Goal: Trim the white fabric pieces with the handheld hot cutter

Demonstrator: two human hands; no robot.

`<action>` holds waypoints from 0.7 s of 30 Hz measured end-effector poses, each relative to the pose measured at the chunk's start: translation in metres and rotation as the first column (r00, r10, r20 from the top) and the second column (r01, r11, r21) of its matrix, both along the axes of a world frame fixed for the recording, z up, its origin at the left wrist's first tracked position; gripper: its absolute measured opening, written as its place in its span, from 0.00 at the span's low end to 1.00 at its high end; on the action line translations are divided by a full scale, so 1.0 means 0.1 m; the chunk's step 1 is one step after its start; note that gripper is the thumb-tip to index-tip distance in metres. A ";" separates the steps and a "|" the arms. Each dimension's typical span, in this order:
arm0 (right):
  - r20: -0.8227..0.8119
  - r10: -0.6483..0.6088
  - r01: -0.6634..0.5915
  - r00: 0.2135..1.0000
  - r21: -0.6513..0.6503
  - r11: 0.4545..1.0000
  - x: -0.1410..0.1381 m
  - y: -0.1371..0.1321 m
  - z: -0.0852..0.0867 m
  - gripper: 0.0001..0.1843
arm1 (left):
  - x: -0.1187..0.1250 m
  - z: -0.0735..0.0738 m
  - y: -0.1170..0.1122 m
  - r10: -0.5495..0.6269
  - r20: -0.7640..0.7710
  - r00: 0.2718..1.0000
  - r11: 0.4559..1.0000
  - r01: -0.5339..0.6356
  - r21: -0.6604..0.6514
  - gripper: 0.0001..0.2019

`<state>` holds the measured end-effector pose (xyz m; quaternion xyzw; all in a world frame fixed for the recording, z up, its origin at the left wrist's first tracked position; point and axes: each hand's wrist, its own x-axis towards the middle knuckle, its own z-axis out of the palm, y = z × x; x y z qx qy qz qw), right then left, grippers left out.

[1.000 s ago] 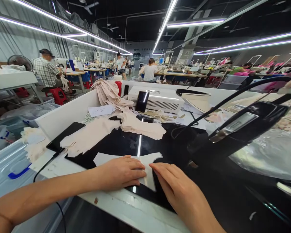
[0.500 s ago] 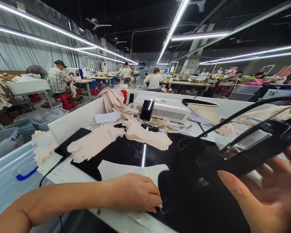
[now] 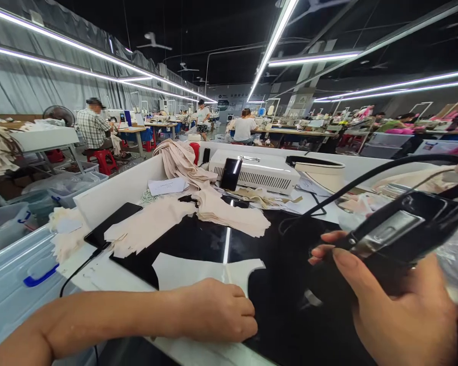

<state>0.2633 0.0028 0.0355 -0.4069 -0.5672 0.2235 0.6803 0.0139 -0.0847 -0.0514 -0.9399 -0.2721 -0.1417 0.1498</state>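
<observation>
My left hand [image 3: 223, 310] is closed at the near edge of a white fabric piece [image 3: 198, 269]. Its curled fingers pinch or press that edge; the fingertips are hidden. The piece lies flat on a glossy black board [image 3: 209, 236]. On the right, my right hand [image 3: 400, 310] wraps round a black corded tool [image 3: 412, 223] with a silvery plate, looking like an iron. Thumb in front, fingertips showing past its left side, the hand hides part of the tool. Its lower part is dark and blurred. A thick black cable [image 3: 362, 185] arcs over it.
Stacks of cream cut fabric [image 3: 231, 211] lie behind the white piece. A phone [image 3: 231, 173] leans on a white vented box [image 3: 267, 175]. At left are a black tablet [image 3: 112, 223] and blue plastic bins [image 3: 15, 274]. Several people sit or stand farther back.
My right hand has gone from spread fingers beside the black tool to a grip round it. My left hand has barely moved on the white piece.
</observation>
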 end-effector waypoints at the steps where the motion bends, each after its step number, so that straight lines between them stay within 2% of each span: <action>1: 0.001 0.027 -0.027 1.000 -0.052 0.998 -0.05 -0.07 0.07 0.33 | 0.00 0.03 -0.02 0.007 -0.006 1.000 1.000 -0.007 -0.011 0.11; 3: -0.052 0.096 -0.100 0.994 -0.079 0.992 -0.14 -0.19 0.17 0.38 | -0.02 0.07 -0.06 0.015 -0.009 1.000 1.000 -0.015 -0.027 0.10; 5: -0.100 0.152 -0.160 0.983 -0.073 0.984 -0.22 -0.30 0.19 0.38 | -0.04 0.10 -0.09 0.008 -0.009 1.000 0.999 -0.008 -0.033 0.10; 11: -0.277 0.347 -0.357 0.896 0.014 0.934 -0.39 -0.59 0.07 0.34 | -0.07 0.06 -0.11 0.024 0.062 0.998 0.999 -0.022 -0.042 0.12; 16: -0.316 0.417 -0.417 0.852 0.069 0.906 -0.53 -0.73 -0.01 0.31 | -0.10 0.06 -0.10 0.026 0.163 0.986 0.994 -0.008 -0.107 0.10; 21: -0.325 0.429 -0.413 0.843 0.120 0.903 -0.65 -0.76 -0.09 0.29 | -0.15 0.09 -0.09 0.070 0.250 0.966 0.960 0.003 -0.281 0.09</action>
